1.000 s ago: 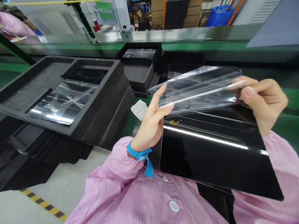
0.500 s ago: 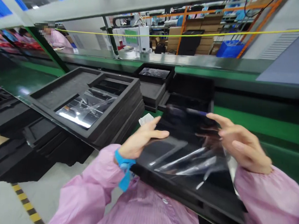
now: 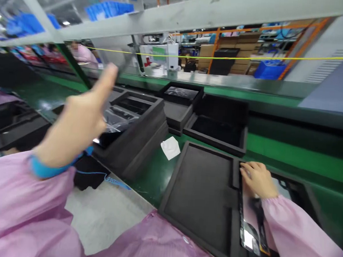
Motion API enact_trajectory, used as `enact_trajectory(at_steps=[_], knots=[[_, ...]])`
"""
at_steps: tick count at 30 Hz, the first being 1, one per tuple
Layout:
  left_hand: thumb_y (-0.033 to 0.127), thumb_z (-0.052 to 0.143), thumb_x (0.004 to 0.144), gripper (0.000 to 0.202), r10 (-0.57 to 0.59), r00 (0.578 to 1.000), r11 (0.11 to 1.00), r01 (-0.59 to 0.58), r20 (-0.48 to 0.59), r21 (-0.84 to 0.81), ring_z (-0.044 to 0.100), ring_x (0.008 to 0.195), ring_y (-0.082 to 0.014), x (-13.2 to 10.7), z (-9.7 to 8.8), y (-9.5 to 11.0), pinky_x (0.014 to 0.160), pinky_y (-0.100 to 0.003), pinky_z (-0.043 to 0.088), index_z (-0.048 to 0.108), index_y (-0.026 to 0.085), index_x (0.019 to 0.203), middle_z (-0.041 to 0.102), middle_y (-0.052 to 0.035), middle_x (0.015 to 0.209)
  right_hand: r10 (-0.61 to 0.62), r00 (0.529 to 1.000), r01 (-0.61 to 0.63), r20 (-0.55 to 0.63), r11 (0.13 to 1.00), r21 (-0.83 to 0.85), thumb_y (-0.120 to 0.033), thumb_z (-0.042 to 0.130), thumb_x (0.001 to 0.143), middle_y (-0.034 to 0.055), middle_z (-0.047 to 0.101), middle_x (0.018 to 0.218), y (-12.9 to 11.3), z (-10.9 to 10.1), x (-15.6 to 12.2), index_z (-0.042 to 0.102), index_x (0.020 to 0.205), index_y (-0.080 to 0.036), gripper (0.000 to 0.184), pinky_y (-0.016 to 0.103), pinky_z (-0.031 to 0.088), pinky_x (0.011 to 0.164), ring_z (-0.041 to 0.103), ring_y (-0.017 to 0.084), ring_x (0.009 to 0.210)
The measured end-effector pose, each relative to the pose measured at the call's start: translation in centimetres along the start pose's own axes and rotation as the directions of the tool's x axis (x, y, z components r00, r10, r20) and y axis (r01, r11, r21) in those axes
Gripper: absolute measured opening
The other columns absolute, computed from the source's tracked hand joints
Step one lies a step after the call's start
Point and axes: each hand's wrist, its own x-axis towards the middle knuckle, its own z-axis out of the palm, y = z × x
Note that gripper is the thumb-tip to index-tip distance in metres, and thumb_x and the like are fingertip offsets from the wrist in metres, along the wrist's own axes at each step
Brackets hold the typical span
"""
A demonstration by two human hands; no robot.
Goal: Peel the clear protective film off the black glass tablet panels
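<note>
My left hand (image 3: pixel 77 119) is raised at the left, smeared by motion, in front of the foam tray stack (image 3: pixel 142 138). Its index finger points up; the other fingers are mostly hidden, and a grey blur beside the fingertip cannot be made out. My right hand (image 3: pixel 257 179) has its fingers bent over the upper left edge of a display panel (image 3: pixel 249 217) with a ribbon cable. That panel lies in the right recess of a black foam tray (image 3: pixel 182 198); the left recess shows bare foam. A blue wrist strap (image 3: pixel 51 168) circles my left wrist, its coiled cord (image 3: pixel 115 182) trailing.
A white paper piece (image 3: pixel 171 147) lies on the green bench (image 3: pixel 154 181). Behind stand a dark foam tray (image 3: pixel 216 144) and a smaller tray stack (image 3: pixel 178 109). A yellow cord (image 3: pixel 198 57) crosses above. Blue bins (image 3: pixel 108 11) sit overhead; a person (image 3: pixel 85 54) is far left.
My hands have parted: the left swung up and left, the right moved down to the tray. The glossy dark panel between them no longer shows there, and the tray beneath is exposed. The view shifted.
</note>
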Motion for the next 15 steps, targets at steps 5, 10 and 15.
enact_trajectory(at_steps=[5, 10, 15], knots=[[-0.011, 0.032, 0.073, 0.082, -0.063, 0.945, 0.965, -0.025, 0.320, 0.261, 0.053, 0.122, -0.0342, 0.6, 5.9, -1.3, 0.100, -0.063, 0.037, 0.022, 0.016, 0.150, 0.055, -0.0188, 0.127, -0.015, 0.999, 0.010, -0.035, 0.989, -0.145, -0.027, 0.037, 0.091, 0.0163, 0.059, 0.112, 0.6, 1.4, -0.8, 0.066, 0.111, -0.014, 0.038, 0.052, 0.047, 0.081, 0.049, 0.037, 0.106], [0.011, 0.037, 0.092, 0.052, -0.033, 0.947, 0.997, 0.006, 0.319, 0.083, 0.056, 0.119, -0.0263, 1.6, 8.2, -3.2, 0.100, -0.044, 0.044, 0.036, 0.015, 0.143, 0.059, -0.0147, 0.127, 0.014, 1.000, -0.020, -0.026, 0.972, -0.232, -0.030, 0.040, 0.092, 0.0162, 0.058, 0.108, 1.0, 2.4, -0.4, 0.064, 0.113, -0.016, 0.035, 0.049, 0.047, 0.077, 0.048, 0.036, 0.104], [0.036, 0.034, 0.097, 0.051, 0.013, 0.971, 1.000, -0.009, 0.238, -0.018, 0.042, 0.134, -0.0269, 0.1, 7.4, -0.9, 0.110, -0.044, 0.034, 0.039, 0.010, 0.140, 0.047, -0.0153, 0.143, 0.069, 0.997, -0.072, -0.021, 0.959, -0.274, -0.027, 0.036, 0.093, 0.0162, 0.056, 0.112, -0.1, 2.3, -0.5, 0.064, 0.093, -0.017, 0.030, 0.049, 0.040, 0.082, 0.043, 0.037, 0.111]])
